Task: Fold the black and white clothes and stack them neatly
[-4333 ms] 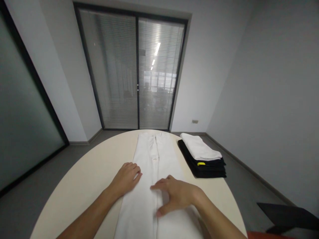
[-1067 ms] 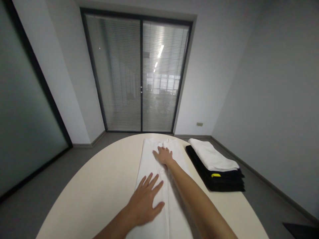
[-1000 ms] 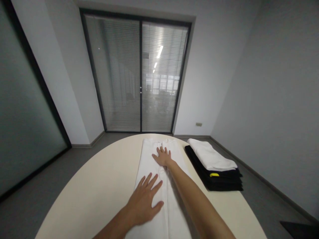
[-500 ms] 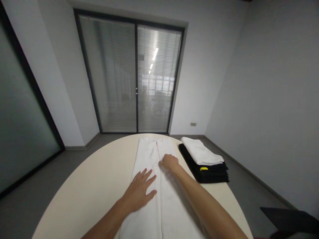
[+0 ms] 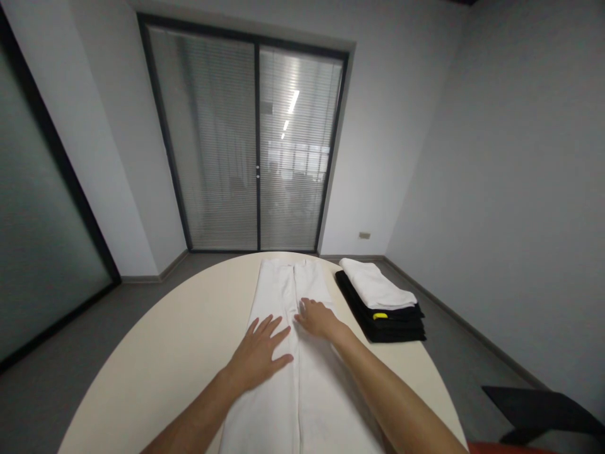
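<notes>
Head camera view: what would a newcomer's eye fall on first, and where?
Probably the left hand and right hand on the long white cloth, down the middle of the round table. Next, the folded stack at the right, white over black, with a small yellow patch on its near side.

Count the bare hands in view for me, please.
2: the left hand is spread on the left part of the white cloth; the right hand, its fingers bent, is slightly farther up, at the cloth's right part.

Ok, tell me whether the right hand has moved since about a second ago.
Yes, the right hand has drawn back, away from the far rim of the table.
</notes>
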`<state>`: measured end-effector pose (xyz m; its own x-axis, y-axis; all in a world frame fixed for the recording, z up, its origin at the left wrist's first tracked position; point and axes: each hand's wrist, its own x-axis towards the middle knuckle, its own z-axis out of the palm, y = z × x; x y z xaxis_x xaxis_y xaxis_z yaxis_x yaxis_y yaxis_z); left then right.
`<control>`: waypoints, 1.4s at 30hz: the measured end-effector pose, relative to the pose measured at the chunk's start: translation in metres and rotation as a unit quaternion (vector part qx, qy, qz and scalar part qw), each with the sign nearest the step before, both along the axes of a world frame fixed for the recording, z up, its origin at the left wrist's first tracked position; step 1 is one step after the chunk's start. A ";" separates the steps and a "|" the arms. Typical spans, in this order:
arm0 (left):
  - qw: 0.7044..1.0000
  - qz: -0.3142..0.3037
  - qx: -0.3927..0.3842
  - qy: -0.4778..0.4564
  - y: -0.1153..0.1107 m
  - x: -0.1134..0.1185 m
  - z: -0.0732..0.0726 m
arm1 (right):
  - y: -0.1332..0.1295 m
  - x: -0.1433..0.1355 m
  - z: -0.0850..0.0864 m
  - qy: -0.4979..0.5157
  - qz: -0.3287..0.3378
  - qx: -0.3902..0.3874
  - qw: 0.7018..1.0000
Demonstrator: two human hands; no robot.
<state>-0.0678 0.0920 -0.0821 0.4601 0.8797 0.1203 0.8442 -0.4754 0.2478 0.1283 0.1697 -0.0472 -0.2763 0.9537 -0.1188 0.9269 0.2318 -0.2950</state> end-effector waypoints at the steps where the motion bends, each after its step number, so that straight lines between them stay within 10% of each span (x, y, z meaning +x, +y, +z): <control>1: 1.000 0.014 0.016 0.002 -0.003 0.002 0.001 | -0.008 -0.002 -0.001 -0.015 0.004 -0.026 1.000; 6: 0.999 0.030 0.013 -0.007 -0.006 0.002 -0.006 | -0.023 -0.008 -0.017 -0.021 0.003 -0.098 0.995; 14: 0.997 0.078 0.029 -0.003 0.016 -0.013 -0.007 | 0.024 -0.001 -0.037 0.054 0.009 -0.029 0.998; 27: 0.998 -0.013 -0.059 0.000 -0.005 -0.029 -0.006 | 0.070 -0.011 -0.034 0.073 -0.013 0.012 0.997; 42: 0.999 0.053 0.002 -0.005 0.011 -0.028 -0.010 | -0.077 0.022 0.008 0.050 0.207 -0.049 0.976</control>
<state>-0.0954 0.1029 -0.0918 0.3624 0.9231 0.1287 0.8876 -0.3840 0.2545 0.1499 0.0927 -0.0392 -0.6508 0.7429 -0.1570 0.7249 0.5464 -0.4195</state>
